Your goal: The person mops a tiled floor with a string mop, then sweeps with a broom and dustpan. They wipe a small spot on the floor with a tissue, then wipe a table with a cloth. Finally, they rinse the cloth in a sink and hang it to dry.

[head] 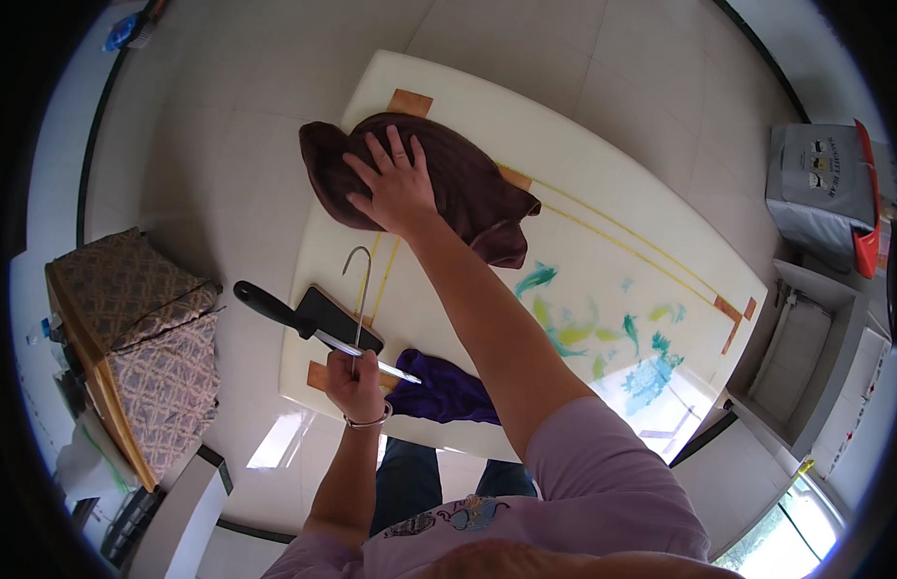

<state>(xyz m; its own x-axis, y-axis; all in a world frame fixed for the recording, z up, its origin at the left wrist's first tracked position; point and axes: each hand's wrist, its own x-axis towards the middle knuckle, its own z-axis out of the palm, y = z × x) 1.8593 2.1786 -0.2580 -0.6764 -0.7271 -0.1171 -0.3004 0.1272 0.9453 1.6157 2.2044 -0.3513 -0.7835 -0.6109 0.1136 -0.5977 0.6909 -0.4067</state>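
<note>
My left hand (355, 383) is closed around a metal hook (366, 289) and a sharpening steel (347, 347) with a black handle, which points up and left. My right hand (397, 181) lies flat with spread fingers on a crumpled dark brown cloth (463, 181) on the white table (455, 304). Beneath the steel lies a dark phone-like slab (332, 311). A purple cloth (445, 391) rests at the table's near edge, right of my left hand.
The tabletop bears yellow lines and a green and blue fish print (647, 369). Patterned cushions (166, 347) stand at the left. At the right are a grey bag (817, 181) with a red object (866, 239) and an open drawer (796, 354).
</note>
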